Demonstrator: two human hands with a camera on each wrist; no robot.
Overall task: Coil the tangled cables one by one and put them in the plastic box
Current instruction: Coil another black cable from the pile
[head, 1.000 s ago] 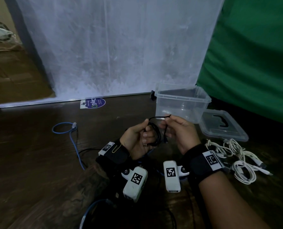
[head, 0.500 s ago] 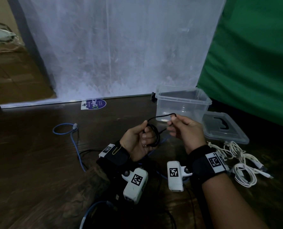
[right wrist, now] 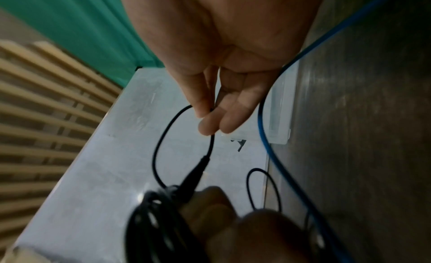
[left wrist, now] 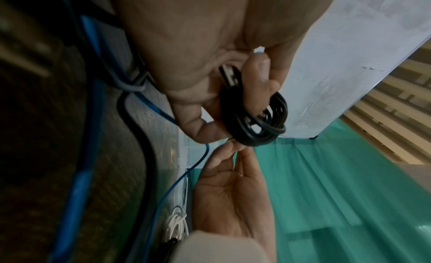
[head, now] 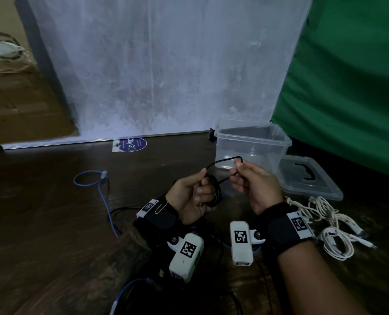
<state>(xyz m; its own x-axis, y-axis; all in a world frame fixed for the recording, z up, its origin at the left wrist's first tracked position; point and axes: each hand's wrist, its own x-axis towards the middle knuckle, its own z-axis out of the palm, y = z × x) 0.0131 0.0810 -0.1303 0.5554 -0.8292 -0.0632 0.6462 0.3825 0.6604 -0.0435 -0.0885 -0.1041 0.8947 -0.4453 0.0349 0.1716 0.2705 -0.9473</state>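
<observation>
Since the earlier pictures the right hand (head: 255,187) has been drawn a little away from the left hand (head: 189,198), and the free loop of the black cable (head: 214,189) has been opened wider between them. The cable's tail is pinched between the right thumb and fingertips (right wrist: 207,127), just short of its moulded plug, the other fingers being loosely extended. The left hand's fingers are curled round the finished bundle of turns, with a metal connector seen poking out below the palm.

It is judged that the last turn is being laid. It would best be done by keeping the bundle gripped firmly so that the turns do not spring apart, and by bringing the tail round at the same width as the other turns, without a twist being forced into it.

The cable is thin, round, smooth and rubbery, and it holds a springy curve. The plastic box (head: 250,144), clear, rigid and open-topped, stands just beyond the hands on the dark wood-grain worktop (head: 41,212); nothing can be made out inside it. To the right of the box its flat lid (head: 311,183) is lying, and nearer than the lid a tangle of white cables (head: 329,228). A blue cable (head: 98,183), thicker and stiffer-looking, is trailed well to the left of the box.
</observation>
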